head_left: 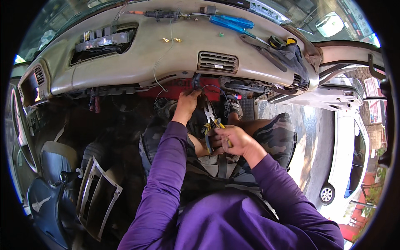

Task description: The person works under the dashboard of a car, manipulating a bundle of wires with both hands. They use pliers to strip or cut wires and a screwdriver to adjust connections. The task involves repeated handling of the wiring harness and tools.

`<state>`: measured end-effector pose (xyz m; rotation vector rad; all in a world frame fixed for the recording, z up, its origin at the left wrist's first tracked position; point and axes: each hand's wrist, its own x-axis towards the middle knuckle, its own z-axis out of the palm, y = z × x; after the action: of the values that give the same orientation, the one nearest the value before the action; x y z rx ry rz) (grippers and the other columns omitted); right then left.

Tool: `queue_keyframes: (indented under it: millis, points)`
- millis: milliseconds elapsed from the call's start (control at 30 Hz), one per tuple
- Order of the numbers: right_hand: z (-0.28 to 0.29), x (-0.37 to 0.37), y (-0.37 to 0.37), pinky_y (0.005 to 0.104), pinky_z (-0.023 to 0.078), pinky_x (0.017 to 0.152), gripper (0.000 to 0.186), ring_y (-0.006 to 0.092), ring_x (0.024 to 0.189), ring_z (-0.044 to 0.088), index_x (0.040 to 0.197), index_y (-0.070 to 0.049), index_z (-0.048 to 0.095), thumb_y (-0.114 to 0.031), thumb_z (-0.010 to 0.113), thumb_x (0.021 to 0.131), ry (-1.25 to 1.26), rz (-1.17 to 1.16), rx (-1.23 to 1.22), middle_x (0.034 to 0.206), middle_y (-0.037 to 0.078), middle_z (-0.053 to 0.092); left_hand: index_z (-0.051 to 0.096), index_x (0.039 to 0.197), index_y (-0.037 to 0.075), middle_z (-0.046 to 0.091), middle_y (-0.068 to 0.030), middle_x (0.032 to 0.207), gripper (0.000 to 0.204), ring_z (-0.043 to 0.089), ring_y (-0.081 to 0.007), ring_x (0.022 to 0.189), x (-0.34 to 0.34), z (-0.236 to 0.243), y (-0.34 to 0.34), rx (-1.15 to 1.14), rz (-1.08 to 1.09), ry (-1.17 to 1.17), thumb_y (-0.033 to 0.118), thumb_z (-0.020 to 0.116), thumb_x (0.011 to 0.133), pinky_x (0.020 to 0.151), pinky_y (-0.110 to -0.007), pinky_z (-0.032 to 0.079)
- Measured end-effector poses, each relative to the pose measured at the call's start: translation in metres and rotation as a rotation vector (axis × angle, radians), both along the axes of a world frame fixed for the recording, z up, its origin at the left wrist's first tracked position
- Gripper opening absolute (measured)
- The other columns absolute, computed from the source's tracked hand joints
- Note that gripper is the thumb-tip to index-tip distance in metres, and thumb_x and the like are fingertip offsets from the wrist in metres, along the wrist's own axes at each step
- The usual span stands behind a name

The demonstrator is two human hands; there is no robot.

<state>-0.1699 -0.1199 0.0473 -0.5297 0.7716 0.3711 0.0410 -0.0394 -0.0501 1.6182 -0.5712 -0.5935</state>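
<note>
The person sat in the passenger side of a car, purple sleeves coming in from the lower edge. The left hand (188, 101) reached up under the beige dashboard (166, 62), its fingers curled around a dark bundle of wires (196, 82) that hung from the underside; how tightly it gripped could not be told. The right hand (233, 141) was closed around the yellow-and-blue handles of a pair of pliers (211, 121), whose metal nose pointed up toward the left hand, near it but apart.

A red panel (175, 88) showed as a flat strip just under the dashboard's lower edge, behind the left hand. On top of the dashboard lay two blue-handled screwdrivers (231, 23), side by side near the windscreen, with a roll of black tape (276, 41) and a heap of dark cloth (291, 58) to their right. A rectangular vent (217, 62) sat in the dashboard face above the hands. A loose grey vent trim (96, 196) lay tilted beside the person's left arm.

The door to the right stood open, giving bare concrete ground (308, 137) and a white car (350, 158) beyond it. A red-and-white sign (373, 100) hung far right. The footwell between knees and dashboard was tight and dark.
</note>
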Motion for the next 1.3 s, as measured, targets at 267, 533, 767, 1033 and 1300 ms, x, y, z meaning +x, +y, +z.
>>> queue_keyframes:
  millis: [267, 533, 767, 1033, 1300]
  points:
    - [-0.013, 0.007, -0.036, 0.0578, 0.057, 0.086, 0.033, 0.0494, 0.114, 0.059, 0.111, 0.001, 0.063, -0.028, 0.052, 0.1, -0.279, 0.01, 0.474, 0.127, 0.03, 0.058, 0.074, 0.102, -0.001, 0.072, -0.0146, 0.094, 0.025, 0.068, -0.0203, 0.086, 0.011, -0.019, -0.001, 0.039, -0.028, -0.2, 0.018, 0.058, 0.096, 0.078, -0.033, 0.05]
    - [-0.014, 0.01, -0.049, 0.0523, 0.051, 0.084, 0.027, 0.0433, 0.108, 0.061, 0.105, -0.004, 0.063, -0.029, 0.056, 0.097, -0.225, 0.073, 0.408, 0.119, 0.025, 0.063, 0.073, 0.107, -0.002, 0.074, -0.0175, 0.099, 0.027, 0.072, -0.0247, 0.087, 0.002, 0.007, -0.001, -0.025, -0.014, 0.114, 0.013, 0.054, 0.096, 0.077, -0.035, 0.054]
    - [0.001, 0.017, -0.054, 0.0476, 0.046, 0.082, 0.024, 0.0392, 0.1, 0.061, 0.107, -0.008, 0.063, -0.028, 0.055, 0.098, -0.117, 0.119, 0.32, 0.113, 0.021, 0.065, 0.073, 0.099, -0.003, 0.072, -0.0131, 0.082, 0.027, 0.068, -0.0201, 0.066, 0.001, 0.008, -0.003, -0.102, 0.014, 0.32, 0.019, 0.058, 0.097, 0.062, -0.033, 0.052]
    - [-0.001, 0.018, -0.053, 0.0463, 0.047, 0.076, 0.025, 0.0359, 0.091, 0.061, 0.117, -0.008, 0.058, -0.02, 0.053, 0.095, -0.121, 0.082, 0.45, 0.105, 0.02, 0.064, 0.073, 0.094, -0.002, 0.071, -0.0097, 0.077, 0.026, 0.067, -0.0183, 0.064, 0.0, 0.012, 0.0, -0.117, 0.015, 0.411, 0.02, 0.06, 0.097, 0.061, -0.031, 0.05]
    - [-0.023, 0.023, 0.034, 0.0445, 0.05, 0.073, 0.025, 0.0311, 0.079, 0.064, 0.108, 0.001, 0.055, -0.009, 0.064, 0.086, -0.091, 0.275, -0.966, 0.082, 0.016, 0.063, 0.072, 0.102, -0.001, 0.074, -0.0099, 0.085, 0.028, 0.07, -0.0188, 0.071, -0.008, 0.024, -0.007, -0.094, -0.042, 0.638, 0.024, 0.06, 0.101, 0.065, -0.031, 0.055]
